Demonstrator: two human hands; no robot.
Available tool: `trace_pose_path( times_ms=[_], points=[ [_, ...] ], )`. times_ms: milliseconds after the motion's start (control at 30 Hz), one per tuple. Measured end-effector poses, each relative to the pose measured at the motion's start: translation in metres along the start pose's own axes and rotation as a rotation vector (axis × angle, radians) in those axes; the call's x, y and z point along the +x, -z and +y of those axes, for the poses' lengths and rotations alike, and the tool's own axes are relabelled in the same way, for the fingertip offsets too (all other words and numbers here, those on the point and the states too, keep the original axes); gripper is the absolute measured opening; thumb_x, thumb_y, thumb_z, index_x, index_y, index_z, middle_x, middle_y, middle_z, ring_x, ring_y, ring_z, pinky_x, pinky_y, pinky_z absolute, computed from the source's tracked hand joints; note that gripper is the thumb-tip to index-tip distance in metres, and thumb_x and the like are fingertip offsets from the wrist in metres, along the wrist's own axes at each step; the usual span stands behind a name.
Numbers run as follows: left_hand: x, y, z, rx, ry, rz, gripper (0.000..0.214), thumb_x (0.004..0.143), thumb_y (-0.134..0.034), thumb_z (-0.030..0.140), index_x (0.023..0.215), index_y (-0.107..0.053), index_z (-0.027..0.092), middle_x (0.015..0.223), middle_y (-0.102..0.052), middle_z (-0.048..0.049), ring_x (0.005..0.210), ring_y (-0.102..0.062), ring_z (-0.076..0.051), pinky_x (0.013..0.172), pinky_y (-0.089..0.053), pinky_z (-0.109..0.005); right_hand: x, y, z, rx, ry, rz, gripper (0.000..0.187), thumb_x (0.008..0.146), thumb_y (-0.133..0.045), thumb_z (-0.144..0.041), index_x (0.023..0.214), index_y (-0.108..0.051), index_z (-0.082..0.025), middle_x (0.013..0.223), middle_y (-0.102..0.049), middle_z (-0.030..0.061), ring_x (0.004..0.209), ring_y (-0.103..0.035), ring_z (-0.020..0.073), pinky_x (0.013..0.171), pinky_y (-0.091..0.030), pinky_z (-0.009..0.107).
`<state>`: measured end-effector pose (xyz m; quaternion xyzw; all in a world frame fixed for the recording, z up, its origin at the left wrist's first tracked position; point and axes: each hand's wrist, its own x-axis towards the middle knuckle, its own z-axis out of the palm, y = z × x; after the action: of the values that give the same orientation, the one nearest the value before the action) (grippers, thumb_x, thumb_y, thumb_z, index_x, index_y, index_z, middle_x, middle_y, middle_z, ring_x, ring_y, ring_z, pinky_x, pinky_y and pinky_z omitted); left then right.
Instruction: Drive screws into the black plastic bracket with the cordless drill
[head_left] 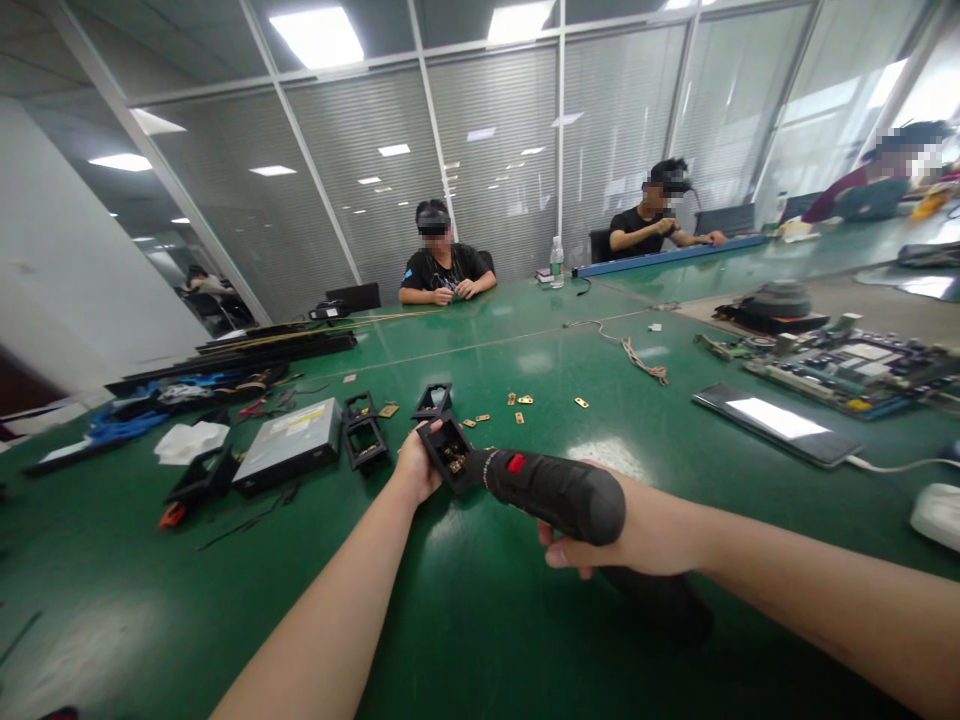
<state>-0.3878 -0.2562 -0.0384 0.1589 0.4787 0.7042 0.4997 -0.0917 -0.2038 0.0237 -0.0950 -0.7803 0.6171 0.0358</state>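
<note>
My left hand (418, 468) grips a black box-shaped frame (448, 452) by its left side, with small brass-coloured pieces showing inside it. In my right hand (592, 530) is a black cordless drill (555, 490) with a red switch on top. Its nose points left and reaches the right side of the held frame; the tip itself is hidden. Just behind the held frame stands another black frame (433, 400). Several small brass plates (519, 418) lie scattered on the green table beyond my hands.
Left of my hands are more black frames (365, 440), a silver disc drive (289, 445) and a white cloth (191, 442). On the right lie a phone (776, 425) with a cable and several circuit boards (862, 365). Other people (446, 265) sit across the table (450, 620).
</note>
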Motion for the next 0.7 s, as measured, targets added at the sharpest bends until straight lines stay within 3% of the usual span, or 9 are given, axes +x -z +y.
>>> trace_pose_path(
  times_ms=[233,533,600,700],
  points=[
    [0.0019,0.0007,-0.0018,-0.023,-0.029,0.043,0.017,0.081,-0.059,0.026,0.086,-0.068,0.012,0.075,-0.071,-0.0093,0.064,-0.068,-0.023,0.064,-0.057,-0.035,0.0031,0.005,0.0018,0.019,-0.03,0.032,0.034,0.081,-0.078,-0.028,0.111,-0.064,-0.017,0.085,-0.065,0.0011,0.06,-0.065,0.0135,0.057,-0.054,0.026],
    [-0.0017,-0.0025,-0.0003,-0.028,-0.02,0.07,0.018,0.083,-0.057,0.026,0.087,-0.068,0.012,0.073,-0.071,-0.0099,0.064,-0.068,-0.023,0.062,-0.057,-0.035,0.0034,0.0065,0.0013,0.082,-0.016,0.024,0.066,0.08,-0.077,-0.02,0.141,-0.053,-0.025,0.083,-0.064,-0.0011,0.058,-0.064,0.0135,0.054,-0.053,0.025],
    [-0.0025,-0.0036,0.0003,-0.039,-0.012,0.083,0.019,0.084,-0.056,0.026,0.086,-0.068,0.011,0.073,-0.071,-0.01,0.063,-0.068,-0.023,0.061,-0.057,-0.036,0.0041,0.0059,0.0011,0.104,-0.019,0.008,0.063,0.079,-0.077,-0.018,0.138,-0.056,-0.026,0.085,-0.066,-0.0002,0.058,-0.064,0.013,0.053,-0.053,0.025],
    [-0.0028,-0.0037,0.0006,-0.028,-0.006,0.087,0.019,0.085,-0.055,0.026,0.085,-0.067,0.011,0.072,-0.07,-0.0103,0.062,-0.067,-0.023,0.061,-0.056,-0.036,0.0053,0.0051,0.0019,0.097,-0.027,0.011,0.044,0.078,-0.077,-0.017,0.121,-0.066,-0.021,0.086,-0.068,0.0015,0.057,-0.064,0.0124,0.052,-0.052,0.023]
  ],
)
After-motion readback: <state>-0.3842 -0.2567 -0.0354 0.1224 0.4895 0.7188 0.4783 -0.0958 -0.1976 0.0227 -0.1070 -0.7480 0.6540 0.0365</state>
